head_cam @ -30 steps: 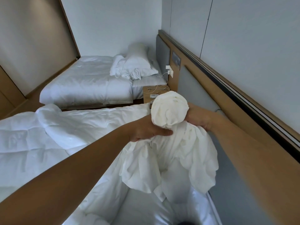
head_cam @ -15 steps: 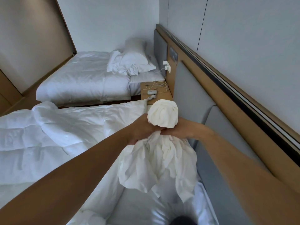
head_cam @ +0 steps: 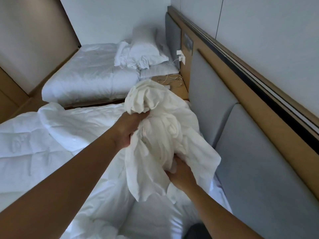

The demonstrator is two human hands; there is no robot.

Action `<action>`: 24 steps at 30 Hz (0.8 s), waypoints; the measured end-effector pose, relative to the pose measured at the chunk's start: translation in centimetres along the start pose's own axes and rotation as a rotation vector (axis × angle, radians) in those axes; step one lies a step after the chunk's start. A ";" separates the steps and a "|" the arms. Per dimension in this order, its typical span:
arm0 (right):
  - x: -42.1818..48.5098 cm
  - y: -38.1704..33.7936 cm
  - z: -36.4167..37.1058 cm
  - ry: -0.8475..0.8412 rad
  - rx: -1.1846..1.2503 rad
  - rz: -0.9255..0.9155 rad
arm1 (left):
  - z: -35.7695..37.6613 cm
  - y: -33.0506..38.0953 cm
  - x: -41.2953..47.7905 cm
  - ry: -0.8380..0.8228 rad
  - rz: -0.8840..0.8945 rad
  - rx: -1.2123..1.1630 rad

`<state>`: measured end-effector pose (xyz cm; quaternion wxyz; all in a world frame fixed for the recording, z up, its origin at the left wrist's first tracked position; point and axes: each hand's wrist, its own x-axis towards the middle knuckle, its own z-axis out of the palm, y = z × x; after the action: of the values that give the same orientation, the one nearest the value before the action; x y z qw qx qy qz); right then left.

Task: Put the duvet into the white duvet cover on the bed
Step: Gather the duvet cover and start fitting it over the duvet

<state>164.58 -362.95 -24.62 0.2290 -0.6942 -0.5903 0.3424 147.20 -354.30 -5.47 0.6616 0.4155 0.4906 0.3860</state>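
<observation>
The left grip (head_cam: 132, 129), a bare hand, was closed round the neck of the bunched white duvet cover (head_cam: 160, 140). Its fingers were curled under a rounded knob of cloth that stood up above them. The right grip (head_cam: 181, 175), nearer and lower, had its fingers curled into a fold of the same cover and held it fast. The cover was raised off the near bed (head_cam: 151, 216) between the two hands, close to the grey padded headboard (head_cam: 259, 169) on the right, and its loose folds hung down below the hands. Whether any of the duvet was already inside the cover could not be told; the knob was wrapped in plain cloth and nothing of its filling showed.

The duvet (head_cam: 51, 144), quilted and rumpled, lay spread over the left part of the near bed, reaching under the left forearm.

Beyond it, across a narrow gap, stood a far bed (head_cam: 82, 83) with white pillows (head_cam: 146, 49) heaped at its right end. Between the beds, against the headboard, a small desk (head_cam: 181, 92) carried a tangle of pale cables (head_cam: 172, 78), with a white charger (head_cam: 181, 56) plugged in above.
</observation>
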 end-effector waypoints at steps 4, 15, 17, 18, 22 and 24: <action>2.2 -0.7 2.4 0.209 -0.008 0.062 | -2.4 0.1 -0.5 0.060 0.055 0.014; 10.1 -0.3 -10.8 0.658 0.008 -0.131 | -5.0 0.5 -1.2 0.138 0.203 0.030; 8.6 -1.3 -6.9 0.674 0.182 -0.080 | -3.9 1.2 -0.9 0.153 0.226 -0.024; 7.7 -1.4 -4.5 0.577 0.234 -0.045 | -3.5 1.7 -0.8 0.168 0.236 -0.036; 7.1 0.7 2.5 0.238 0.374 0.223 | -2.7 3.3 -1.0 0.186 0.290 0.021; 8.5 1.0 4.2 0.182 0.392 0.260 | -2.9 3.4 -1.0 0.196 0.303 0.080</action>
<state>162.70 -355.26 -29.85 0.3652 -0.7347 -0.3953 0.4130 143.83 -353.54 -2.49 0.5276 0.4710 0.4997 0.5001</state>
